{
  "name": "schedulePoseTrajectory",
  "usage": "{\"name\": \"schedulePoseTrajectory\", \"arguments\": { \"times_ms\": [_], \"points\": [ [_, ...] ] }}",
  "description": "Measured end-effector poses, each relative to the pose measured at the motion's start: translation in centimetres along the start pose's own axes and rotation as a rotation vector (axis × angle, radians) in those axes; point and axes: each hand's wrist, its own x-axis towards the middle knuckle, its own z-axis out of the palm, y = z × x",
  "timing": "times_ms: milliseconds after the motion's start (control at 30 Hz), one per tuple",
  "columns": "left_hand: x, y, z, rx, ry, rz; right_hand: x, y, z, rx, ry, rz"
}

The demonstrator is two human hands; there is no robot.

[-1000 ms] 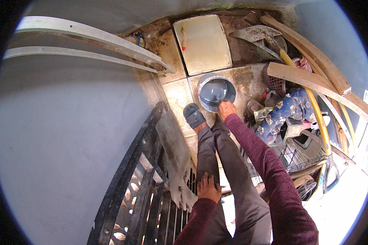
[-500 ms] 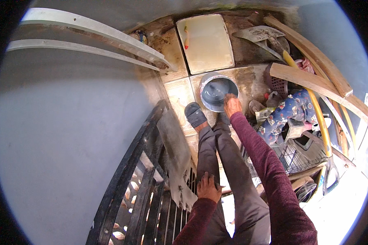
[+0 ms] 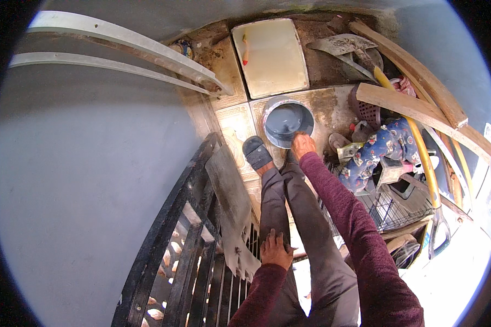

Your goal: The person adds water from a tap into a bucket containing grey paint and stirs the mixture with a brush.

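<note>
A round bucket [image 3: 267, 128] with a grey inside and smeared rim stands on the patterned tiles in front of my feet. Greyish-blue stuff [image 3: 285, 117] covers its bottom. My right hand [image 3: 303, 145] is closed at the bucket's near right rim; what its fingers hold is hidden from above. Lower down, my left hand [image 3: 276, 250] lies flat on my left trouser leg, fingers a little apart, holding nothing. A dark slipper [image 3: 256, 152] covers my left foot, just left of the bucket.
A pale slab [image 3: 273, 60] with an orange-handled tool [image 3: 245, 52] on it lies beyond the bucket. At right are a shovel [image 3: 343, 44], wooden planks [image 3: 420, 111], a purple basket [image 3: 367, 110], blue printed cloth [image 3: 377, 152] and a wire rack [image 3: 387, 210]. A black slatted frame [image 3: 172, 218] leans left.
My right hand has shifted slightly toward me and left along the bucket's rim, staying closed. My left hand stays on my leg. The view has shifted a little.
</note>
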Motion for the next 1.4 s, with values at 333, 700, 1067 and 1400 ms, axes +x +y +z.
{"name": "schedulePoseTrajectory", "arguments": {
  "times_ms": [333,700,1067,1400],
  "points": [
    [0.1,0.1,-0.6,-0.023,-0.009,-0.002,-0.3,-0.1,-0.6,-0.009,-0.07,-0.066],
    [0.1,-0.3,-0.3,-0.012,0.013,0.019,1.1,-1.4,0.6,0.189,0.006,0.072],
    [0.5,-0.3,0.1,-0.052,0.04,0.028,2.4,2.9,0.8,0.052,0.148,-0.139],
    [0.2,-0.4,-0.2,-0.024,-0.003,-0.011,1.6,0.1,-2.1,0.096,0.109,-0.042]
  ]
}}
